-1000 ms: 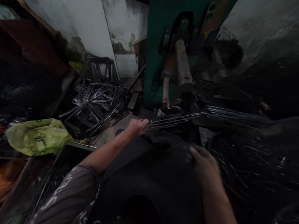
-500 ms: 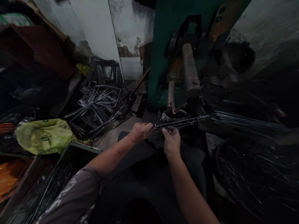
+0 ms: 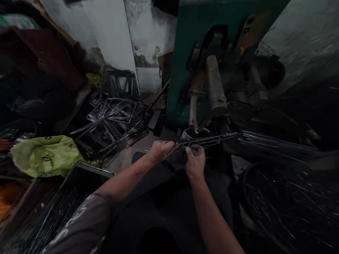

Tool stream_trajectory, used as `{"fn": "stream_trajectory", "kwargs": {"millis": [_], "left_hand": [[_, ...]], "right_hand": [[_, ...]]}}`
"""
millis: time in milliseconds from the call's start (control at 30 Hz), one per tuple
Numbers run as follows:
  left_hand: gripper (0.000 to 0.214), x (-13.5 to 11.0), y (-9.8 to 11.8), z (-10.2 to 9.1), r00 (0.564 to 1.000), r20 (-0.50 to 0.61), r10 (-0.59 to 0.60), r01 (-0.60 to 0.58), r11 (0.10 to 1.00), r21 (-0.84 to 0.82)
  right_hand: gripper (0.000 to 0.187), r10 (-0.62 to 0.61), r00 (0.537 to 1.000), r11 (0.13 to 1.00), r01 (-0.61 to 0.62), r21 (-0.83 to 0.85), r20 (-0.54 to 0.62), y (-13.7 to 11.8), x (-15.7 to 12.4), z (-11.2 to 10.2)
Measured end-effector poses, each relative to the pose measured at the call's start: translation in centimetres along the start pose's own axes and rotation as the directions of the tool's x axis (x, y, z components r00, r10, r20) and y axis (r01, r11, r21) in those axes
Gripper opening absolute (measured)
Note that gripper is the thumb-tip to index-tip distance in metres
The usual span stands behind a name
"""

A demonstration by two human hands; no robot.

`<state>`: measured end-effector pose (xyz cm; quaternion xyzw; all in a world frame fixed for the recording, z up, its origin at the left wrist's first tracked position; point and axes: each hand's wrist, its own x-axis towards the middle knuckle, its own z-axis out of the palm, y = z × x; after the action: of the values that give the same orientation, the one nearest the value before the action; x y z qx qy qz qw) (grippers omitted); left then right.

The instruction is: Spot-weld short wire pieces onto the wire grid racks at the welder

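Just below a green spot welder (image 3: 182, 73), both hands work at a thin metal wire frame (image 3: 213, 141). My left hand (image 3: 161, 151) is closed on the frame's left end, its knuckles up. My right hand (image 3: 195, 163) pinches the same frame a little further right, thumb against the wire. The welder's lower electrode arm (image 3: 193, 110) ends close above the frame, and the thick upper arm (image 3: 216, 85) juts out over it. Dim light hides exactly which wires each finger touches.
Several bent wire frames (image 3: 115, 117) lie heaped on the floor at left. Nearer are a yellow-green sack (image 3: 47, 155) and a box of straight rods (image 3: 45, 221). Long wires (image 3: 267, 141) extend at right, above a dark tub (image 3: 242, 182) of wire pieces.
The view has shifted slightly, so the welder sits a little lower. Both hands keep their hold on the wire frame, with hardly any movement.
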<state>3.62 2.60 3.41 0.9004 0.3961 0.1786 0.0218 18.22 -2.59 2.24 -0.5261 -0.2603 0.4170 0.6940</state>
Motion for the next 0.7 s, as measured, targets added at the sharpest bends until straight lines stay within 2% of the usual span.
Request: {"fn": "stream_trajectory", "kwargs": {"millis": [267,467,700], "left_hand": [[0.040,2.2,-0.1,0.8,0.999,-0.032,-0.016,0.016,1.000,-0.017],[0.041,3.8,0.0,1.4,0.999,-0.035,-0.033,0.031,0.999,-0.042],[0.038,4.7,0.2,2.1,0.999,-0.027,-0.046,0.045,0.998,-0.042]], "right_hand": [[0.036,-0.098,0.995,0.993,0.097,-0.073,-0.011,-0.3,2.7,-0.3],[0.036,-0.132,0.991,0.990,0.133,-0.045,0.014,-0.7,4.6,-0.5],[0.035,-0.156,0.988,0.982,0.156,-0.107,0.009,-1.2,5.7,-0.9]]}}
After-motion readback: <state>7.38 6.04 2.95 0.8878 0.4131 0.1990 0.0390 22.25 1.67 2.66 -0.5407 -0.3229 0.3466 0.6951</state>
